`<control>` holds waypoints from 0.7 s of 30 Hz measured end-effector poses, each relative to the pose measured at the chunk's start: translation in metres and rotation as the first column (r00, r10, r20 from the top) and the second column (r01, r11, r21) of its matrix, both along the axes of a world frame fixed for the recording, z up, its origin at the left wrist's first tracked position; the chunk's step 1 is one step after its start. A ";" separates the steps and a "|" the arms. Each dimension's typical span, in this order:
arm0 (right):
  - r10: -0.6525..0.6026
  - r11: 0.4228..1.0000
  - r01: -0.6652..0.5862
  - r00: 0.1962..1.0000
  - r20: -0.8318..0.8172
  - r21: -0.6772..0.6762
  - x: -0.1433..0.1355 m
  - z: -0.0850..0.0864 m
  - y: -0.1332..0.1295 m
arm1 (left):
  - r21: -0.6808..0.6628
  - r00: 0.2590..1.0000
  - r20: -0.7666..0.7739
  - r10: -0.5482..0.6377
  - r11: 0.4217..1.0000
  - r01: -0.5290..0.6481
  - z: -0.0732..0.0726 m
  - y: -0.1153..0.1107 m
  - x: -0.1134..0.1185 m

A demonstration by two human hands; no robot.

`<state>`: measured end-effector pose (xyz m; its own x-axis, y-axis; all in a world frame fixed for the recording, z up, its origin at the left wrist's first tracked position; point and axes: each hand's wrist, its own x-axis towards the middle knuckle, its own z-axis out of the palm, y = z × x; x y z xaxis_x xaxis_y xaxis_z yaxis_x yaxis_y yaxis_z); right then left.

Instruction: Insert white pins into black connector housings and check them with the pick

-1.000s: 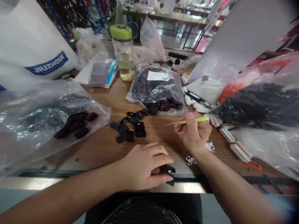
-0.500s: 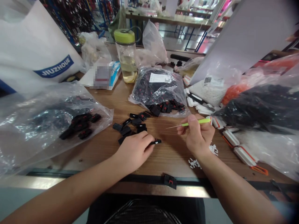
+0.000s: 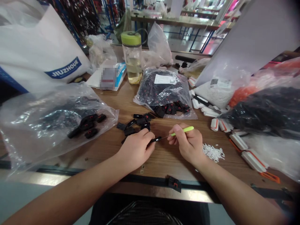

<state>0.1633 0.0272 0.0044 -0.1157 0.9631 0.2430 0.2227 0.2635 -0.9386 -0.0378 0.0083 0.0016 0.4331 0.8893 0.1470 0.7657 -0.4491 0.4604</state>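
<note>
My left hand (image 3: 138,147) is closed on a black plastic connector (image 3: 156,139), its end with a white spot sticking out past the fingertips. Between the fingers of my right hand (image 3: 187,142) is a thin pick with a yellow-green handle (image 3: 185,130). The needle's tip meets the end of the connector, or comes very close; I cannot tell whether it is inside. Loose black connectors (image 3: 131,123) lie just beyond my left hand. Beside my right wrist is a heap of small white plugs (image 3: 213,152). One connector with a red clip (image 3: 174,183) sits at the table's front edge.
A clear bag of black connectors (image 3: 161,87) stands behind the hands, and another open bag (image 3: 56,115) lies at left. A water bottle (image 3: 132,59) stands at the back. White pieces with orange bands (image 3: 253,161) and more bags line the right side.
My right hand has moved left and slightly down, bringing the pick's needle to the connector. More of the white plug heap shows. My left hand keeps its hold, and the view has shifted slightly.
</note>
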 end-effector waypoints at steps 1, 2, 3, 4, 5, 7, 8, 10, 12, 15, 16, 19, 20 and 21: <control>-0.002 1.000 0.002 1.000 -0.003 0.000 0.000 -0.001 0.000 | 0.005 1.000 0.001 -0.004 1.000 0.004 0.000 0.000 0.000; -0.003 1.000 0.003 1.000 -0.005 0.000 0.000 -0.001 0.000 | 0.008 1.000 0.002 -0.007 1.000 0.007 0.000 0.000 0.000; -0.001 1.000 0.001 1.000 -0.002 -0.002 0.000 -0.002 0.000 | 0.008 1.000 0.002 -0.009 1.000 0.009 0.000 0.000 0.000; 0.000 1.000 0.000 1.000 0.003 -0.002 0.000 -0.003 0.000 | 0.006 1.000 0.002 -0.009 1.000 0.009 -0.001 0.000 0.000; 0.001 1.000 -0.001 1.000 0.009 -0.001 0.000 -0.004 0.001 | 0.004 1.000 0.002 -0.008 1.000 0.008 -0.001 0.000 0.000; 0.001 1.000 -0.001 1.000 0.024 0.001 0.001 -0.005 0.001 | 0.001 1.000 0.004 -0.007 1.000 0.007 -0.001 0.000 0.000; -0.004 1.000 0.004 1.000 0.029 0.003 0.001 -0.006 0.001 | 0.000 1.000 0.005 -0.008 1.000 0.008 -0.001 0.000 0.000; -0.009 1.000 0.009 0.999 0.048 0.005 0.001 -0.006 0.002 | -0.002 1.000 0.004 -0.009 1.000 0.009 -0.001 0.000 -0.001; -0.013 1.000 0.012 0.997 0.077 0.008 0.001 -0.005 0.002 | -0.004 1.000 0.003 -0.010 1.000 0.010 -0.001 0.000 -0.001; -0.014 1.000 0.013 0.991 0.130 0.011 -0.001 -0.002 0.002 | -0.003 1.000 0.009 -0.012 1.000 0.012 0.000 0.000 -0.001; -0.017 1.000 0.015 0.989 0.148 0.013 -0.002 -0.001 0.001 | 0.000 1.000 0.010 -0.015 1.000 0.015 0.000 -0.001 -0.001; -0.025 1.000 0.021 0.981 0.192 0.021 -0.004 0.002 0.001 | 0.011 1.000 0.003 -0.031 0.999 0.031 0.000 0.000 -0.001; -0.025 1.000 0.021 0.979 0.201 0.021 -0.005 0.002 0.001 | 0.014 0.999 0.001 -0.037 0.999 0.037 0.000 0.000 -0.001; -0.023 1.000 0.019 0.979 0.205 0.020 -0.005 0.002 0.001 | 0.015 0.999 0.000 -0.041 0.999 0.041 0.000 0.000 -0.002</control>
<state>0.1580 0.0278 0.0065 -0.1443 0.9617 0.2332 0.4156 0.2728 -0.8677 -0.0394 0.0079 0.0019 0.4690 0.8685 0.1604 0.7463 -0.4868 0.4540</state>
